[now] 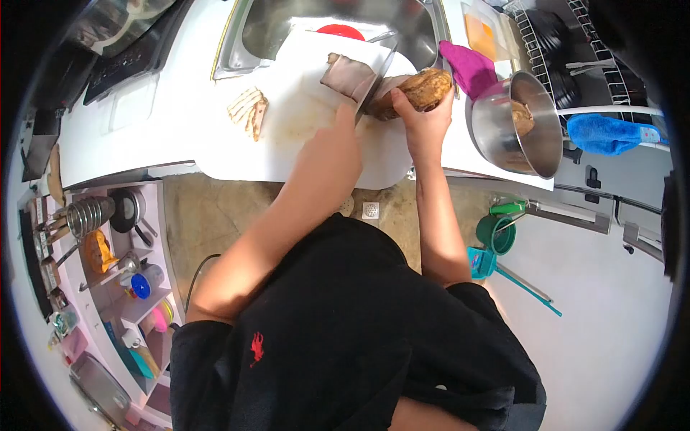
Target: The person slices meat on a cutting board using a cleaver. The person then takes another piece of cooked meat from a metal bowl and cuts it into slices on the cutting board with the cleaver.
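Note:
My left hand (pixel 330 154) is closed round the handle of a knife (pixel 375 85), its blade angled away from me over the white cutting board (pixel 302 154). My right hand (pixel 425 122) grips a browned piece of meat (pixel 425 87) on the board's right side, thumb toward the blade. The blade stands at the meat's left end; whether it is cutting into it I cannot tell. Left of the blade lies a pale-faced chunk of meat (pixel 348 77). Several thin meat slices (pixel 248 113) sit together near the board's left edge.
A steel bowl (pixel 496 136) with browned meat (pixel 522 118) stands at the counter's right edge. Beside it lies a magenta cloth (pixel 467 68). The sink (pixel 269 32) is behind the board, and a red item (pixel 341 31) shows at its edge. A blue cloth (pixel 604 134) hangs by the dish rack (pixel 535 54).

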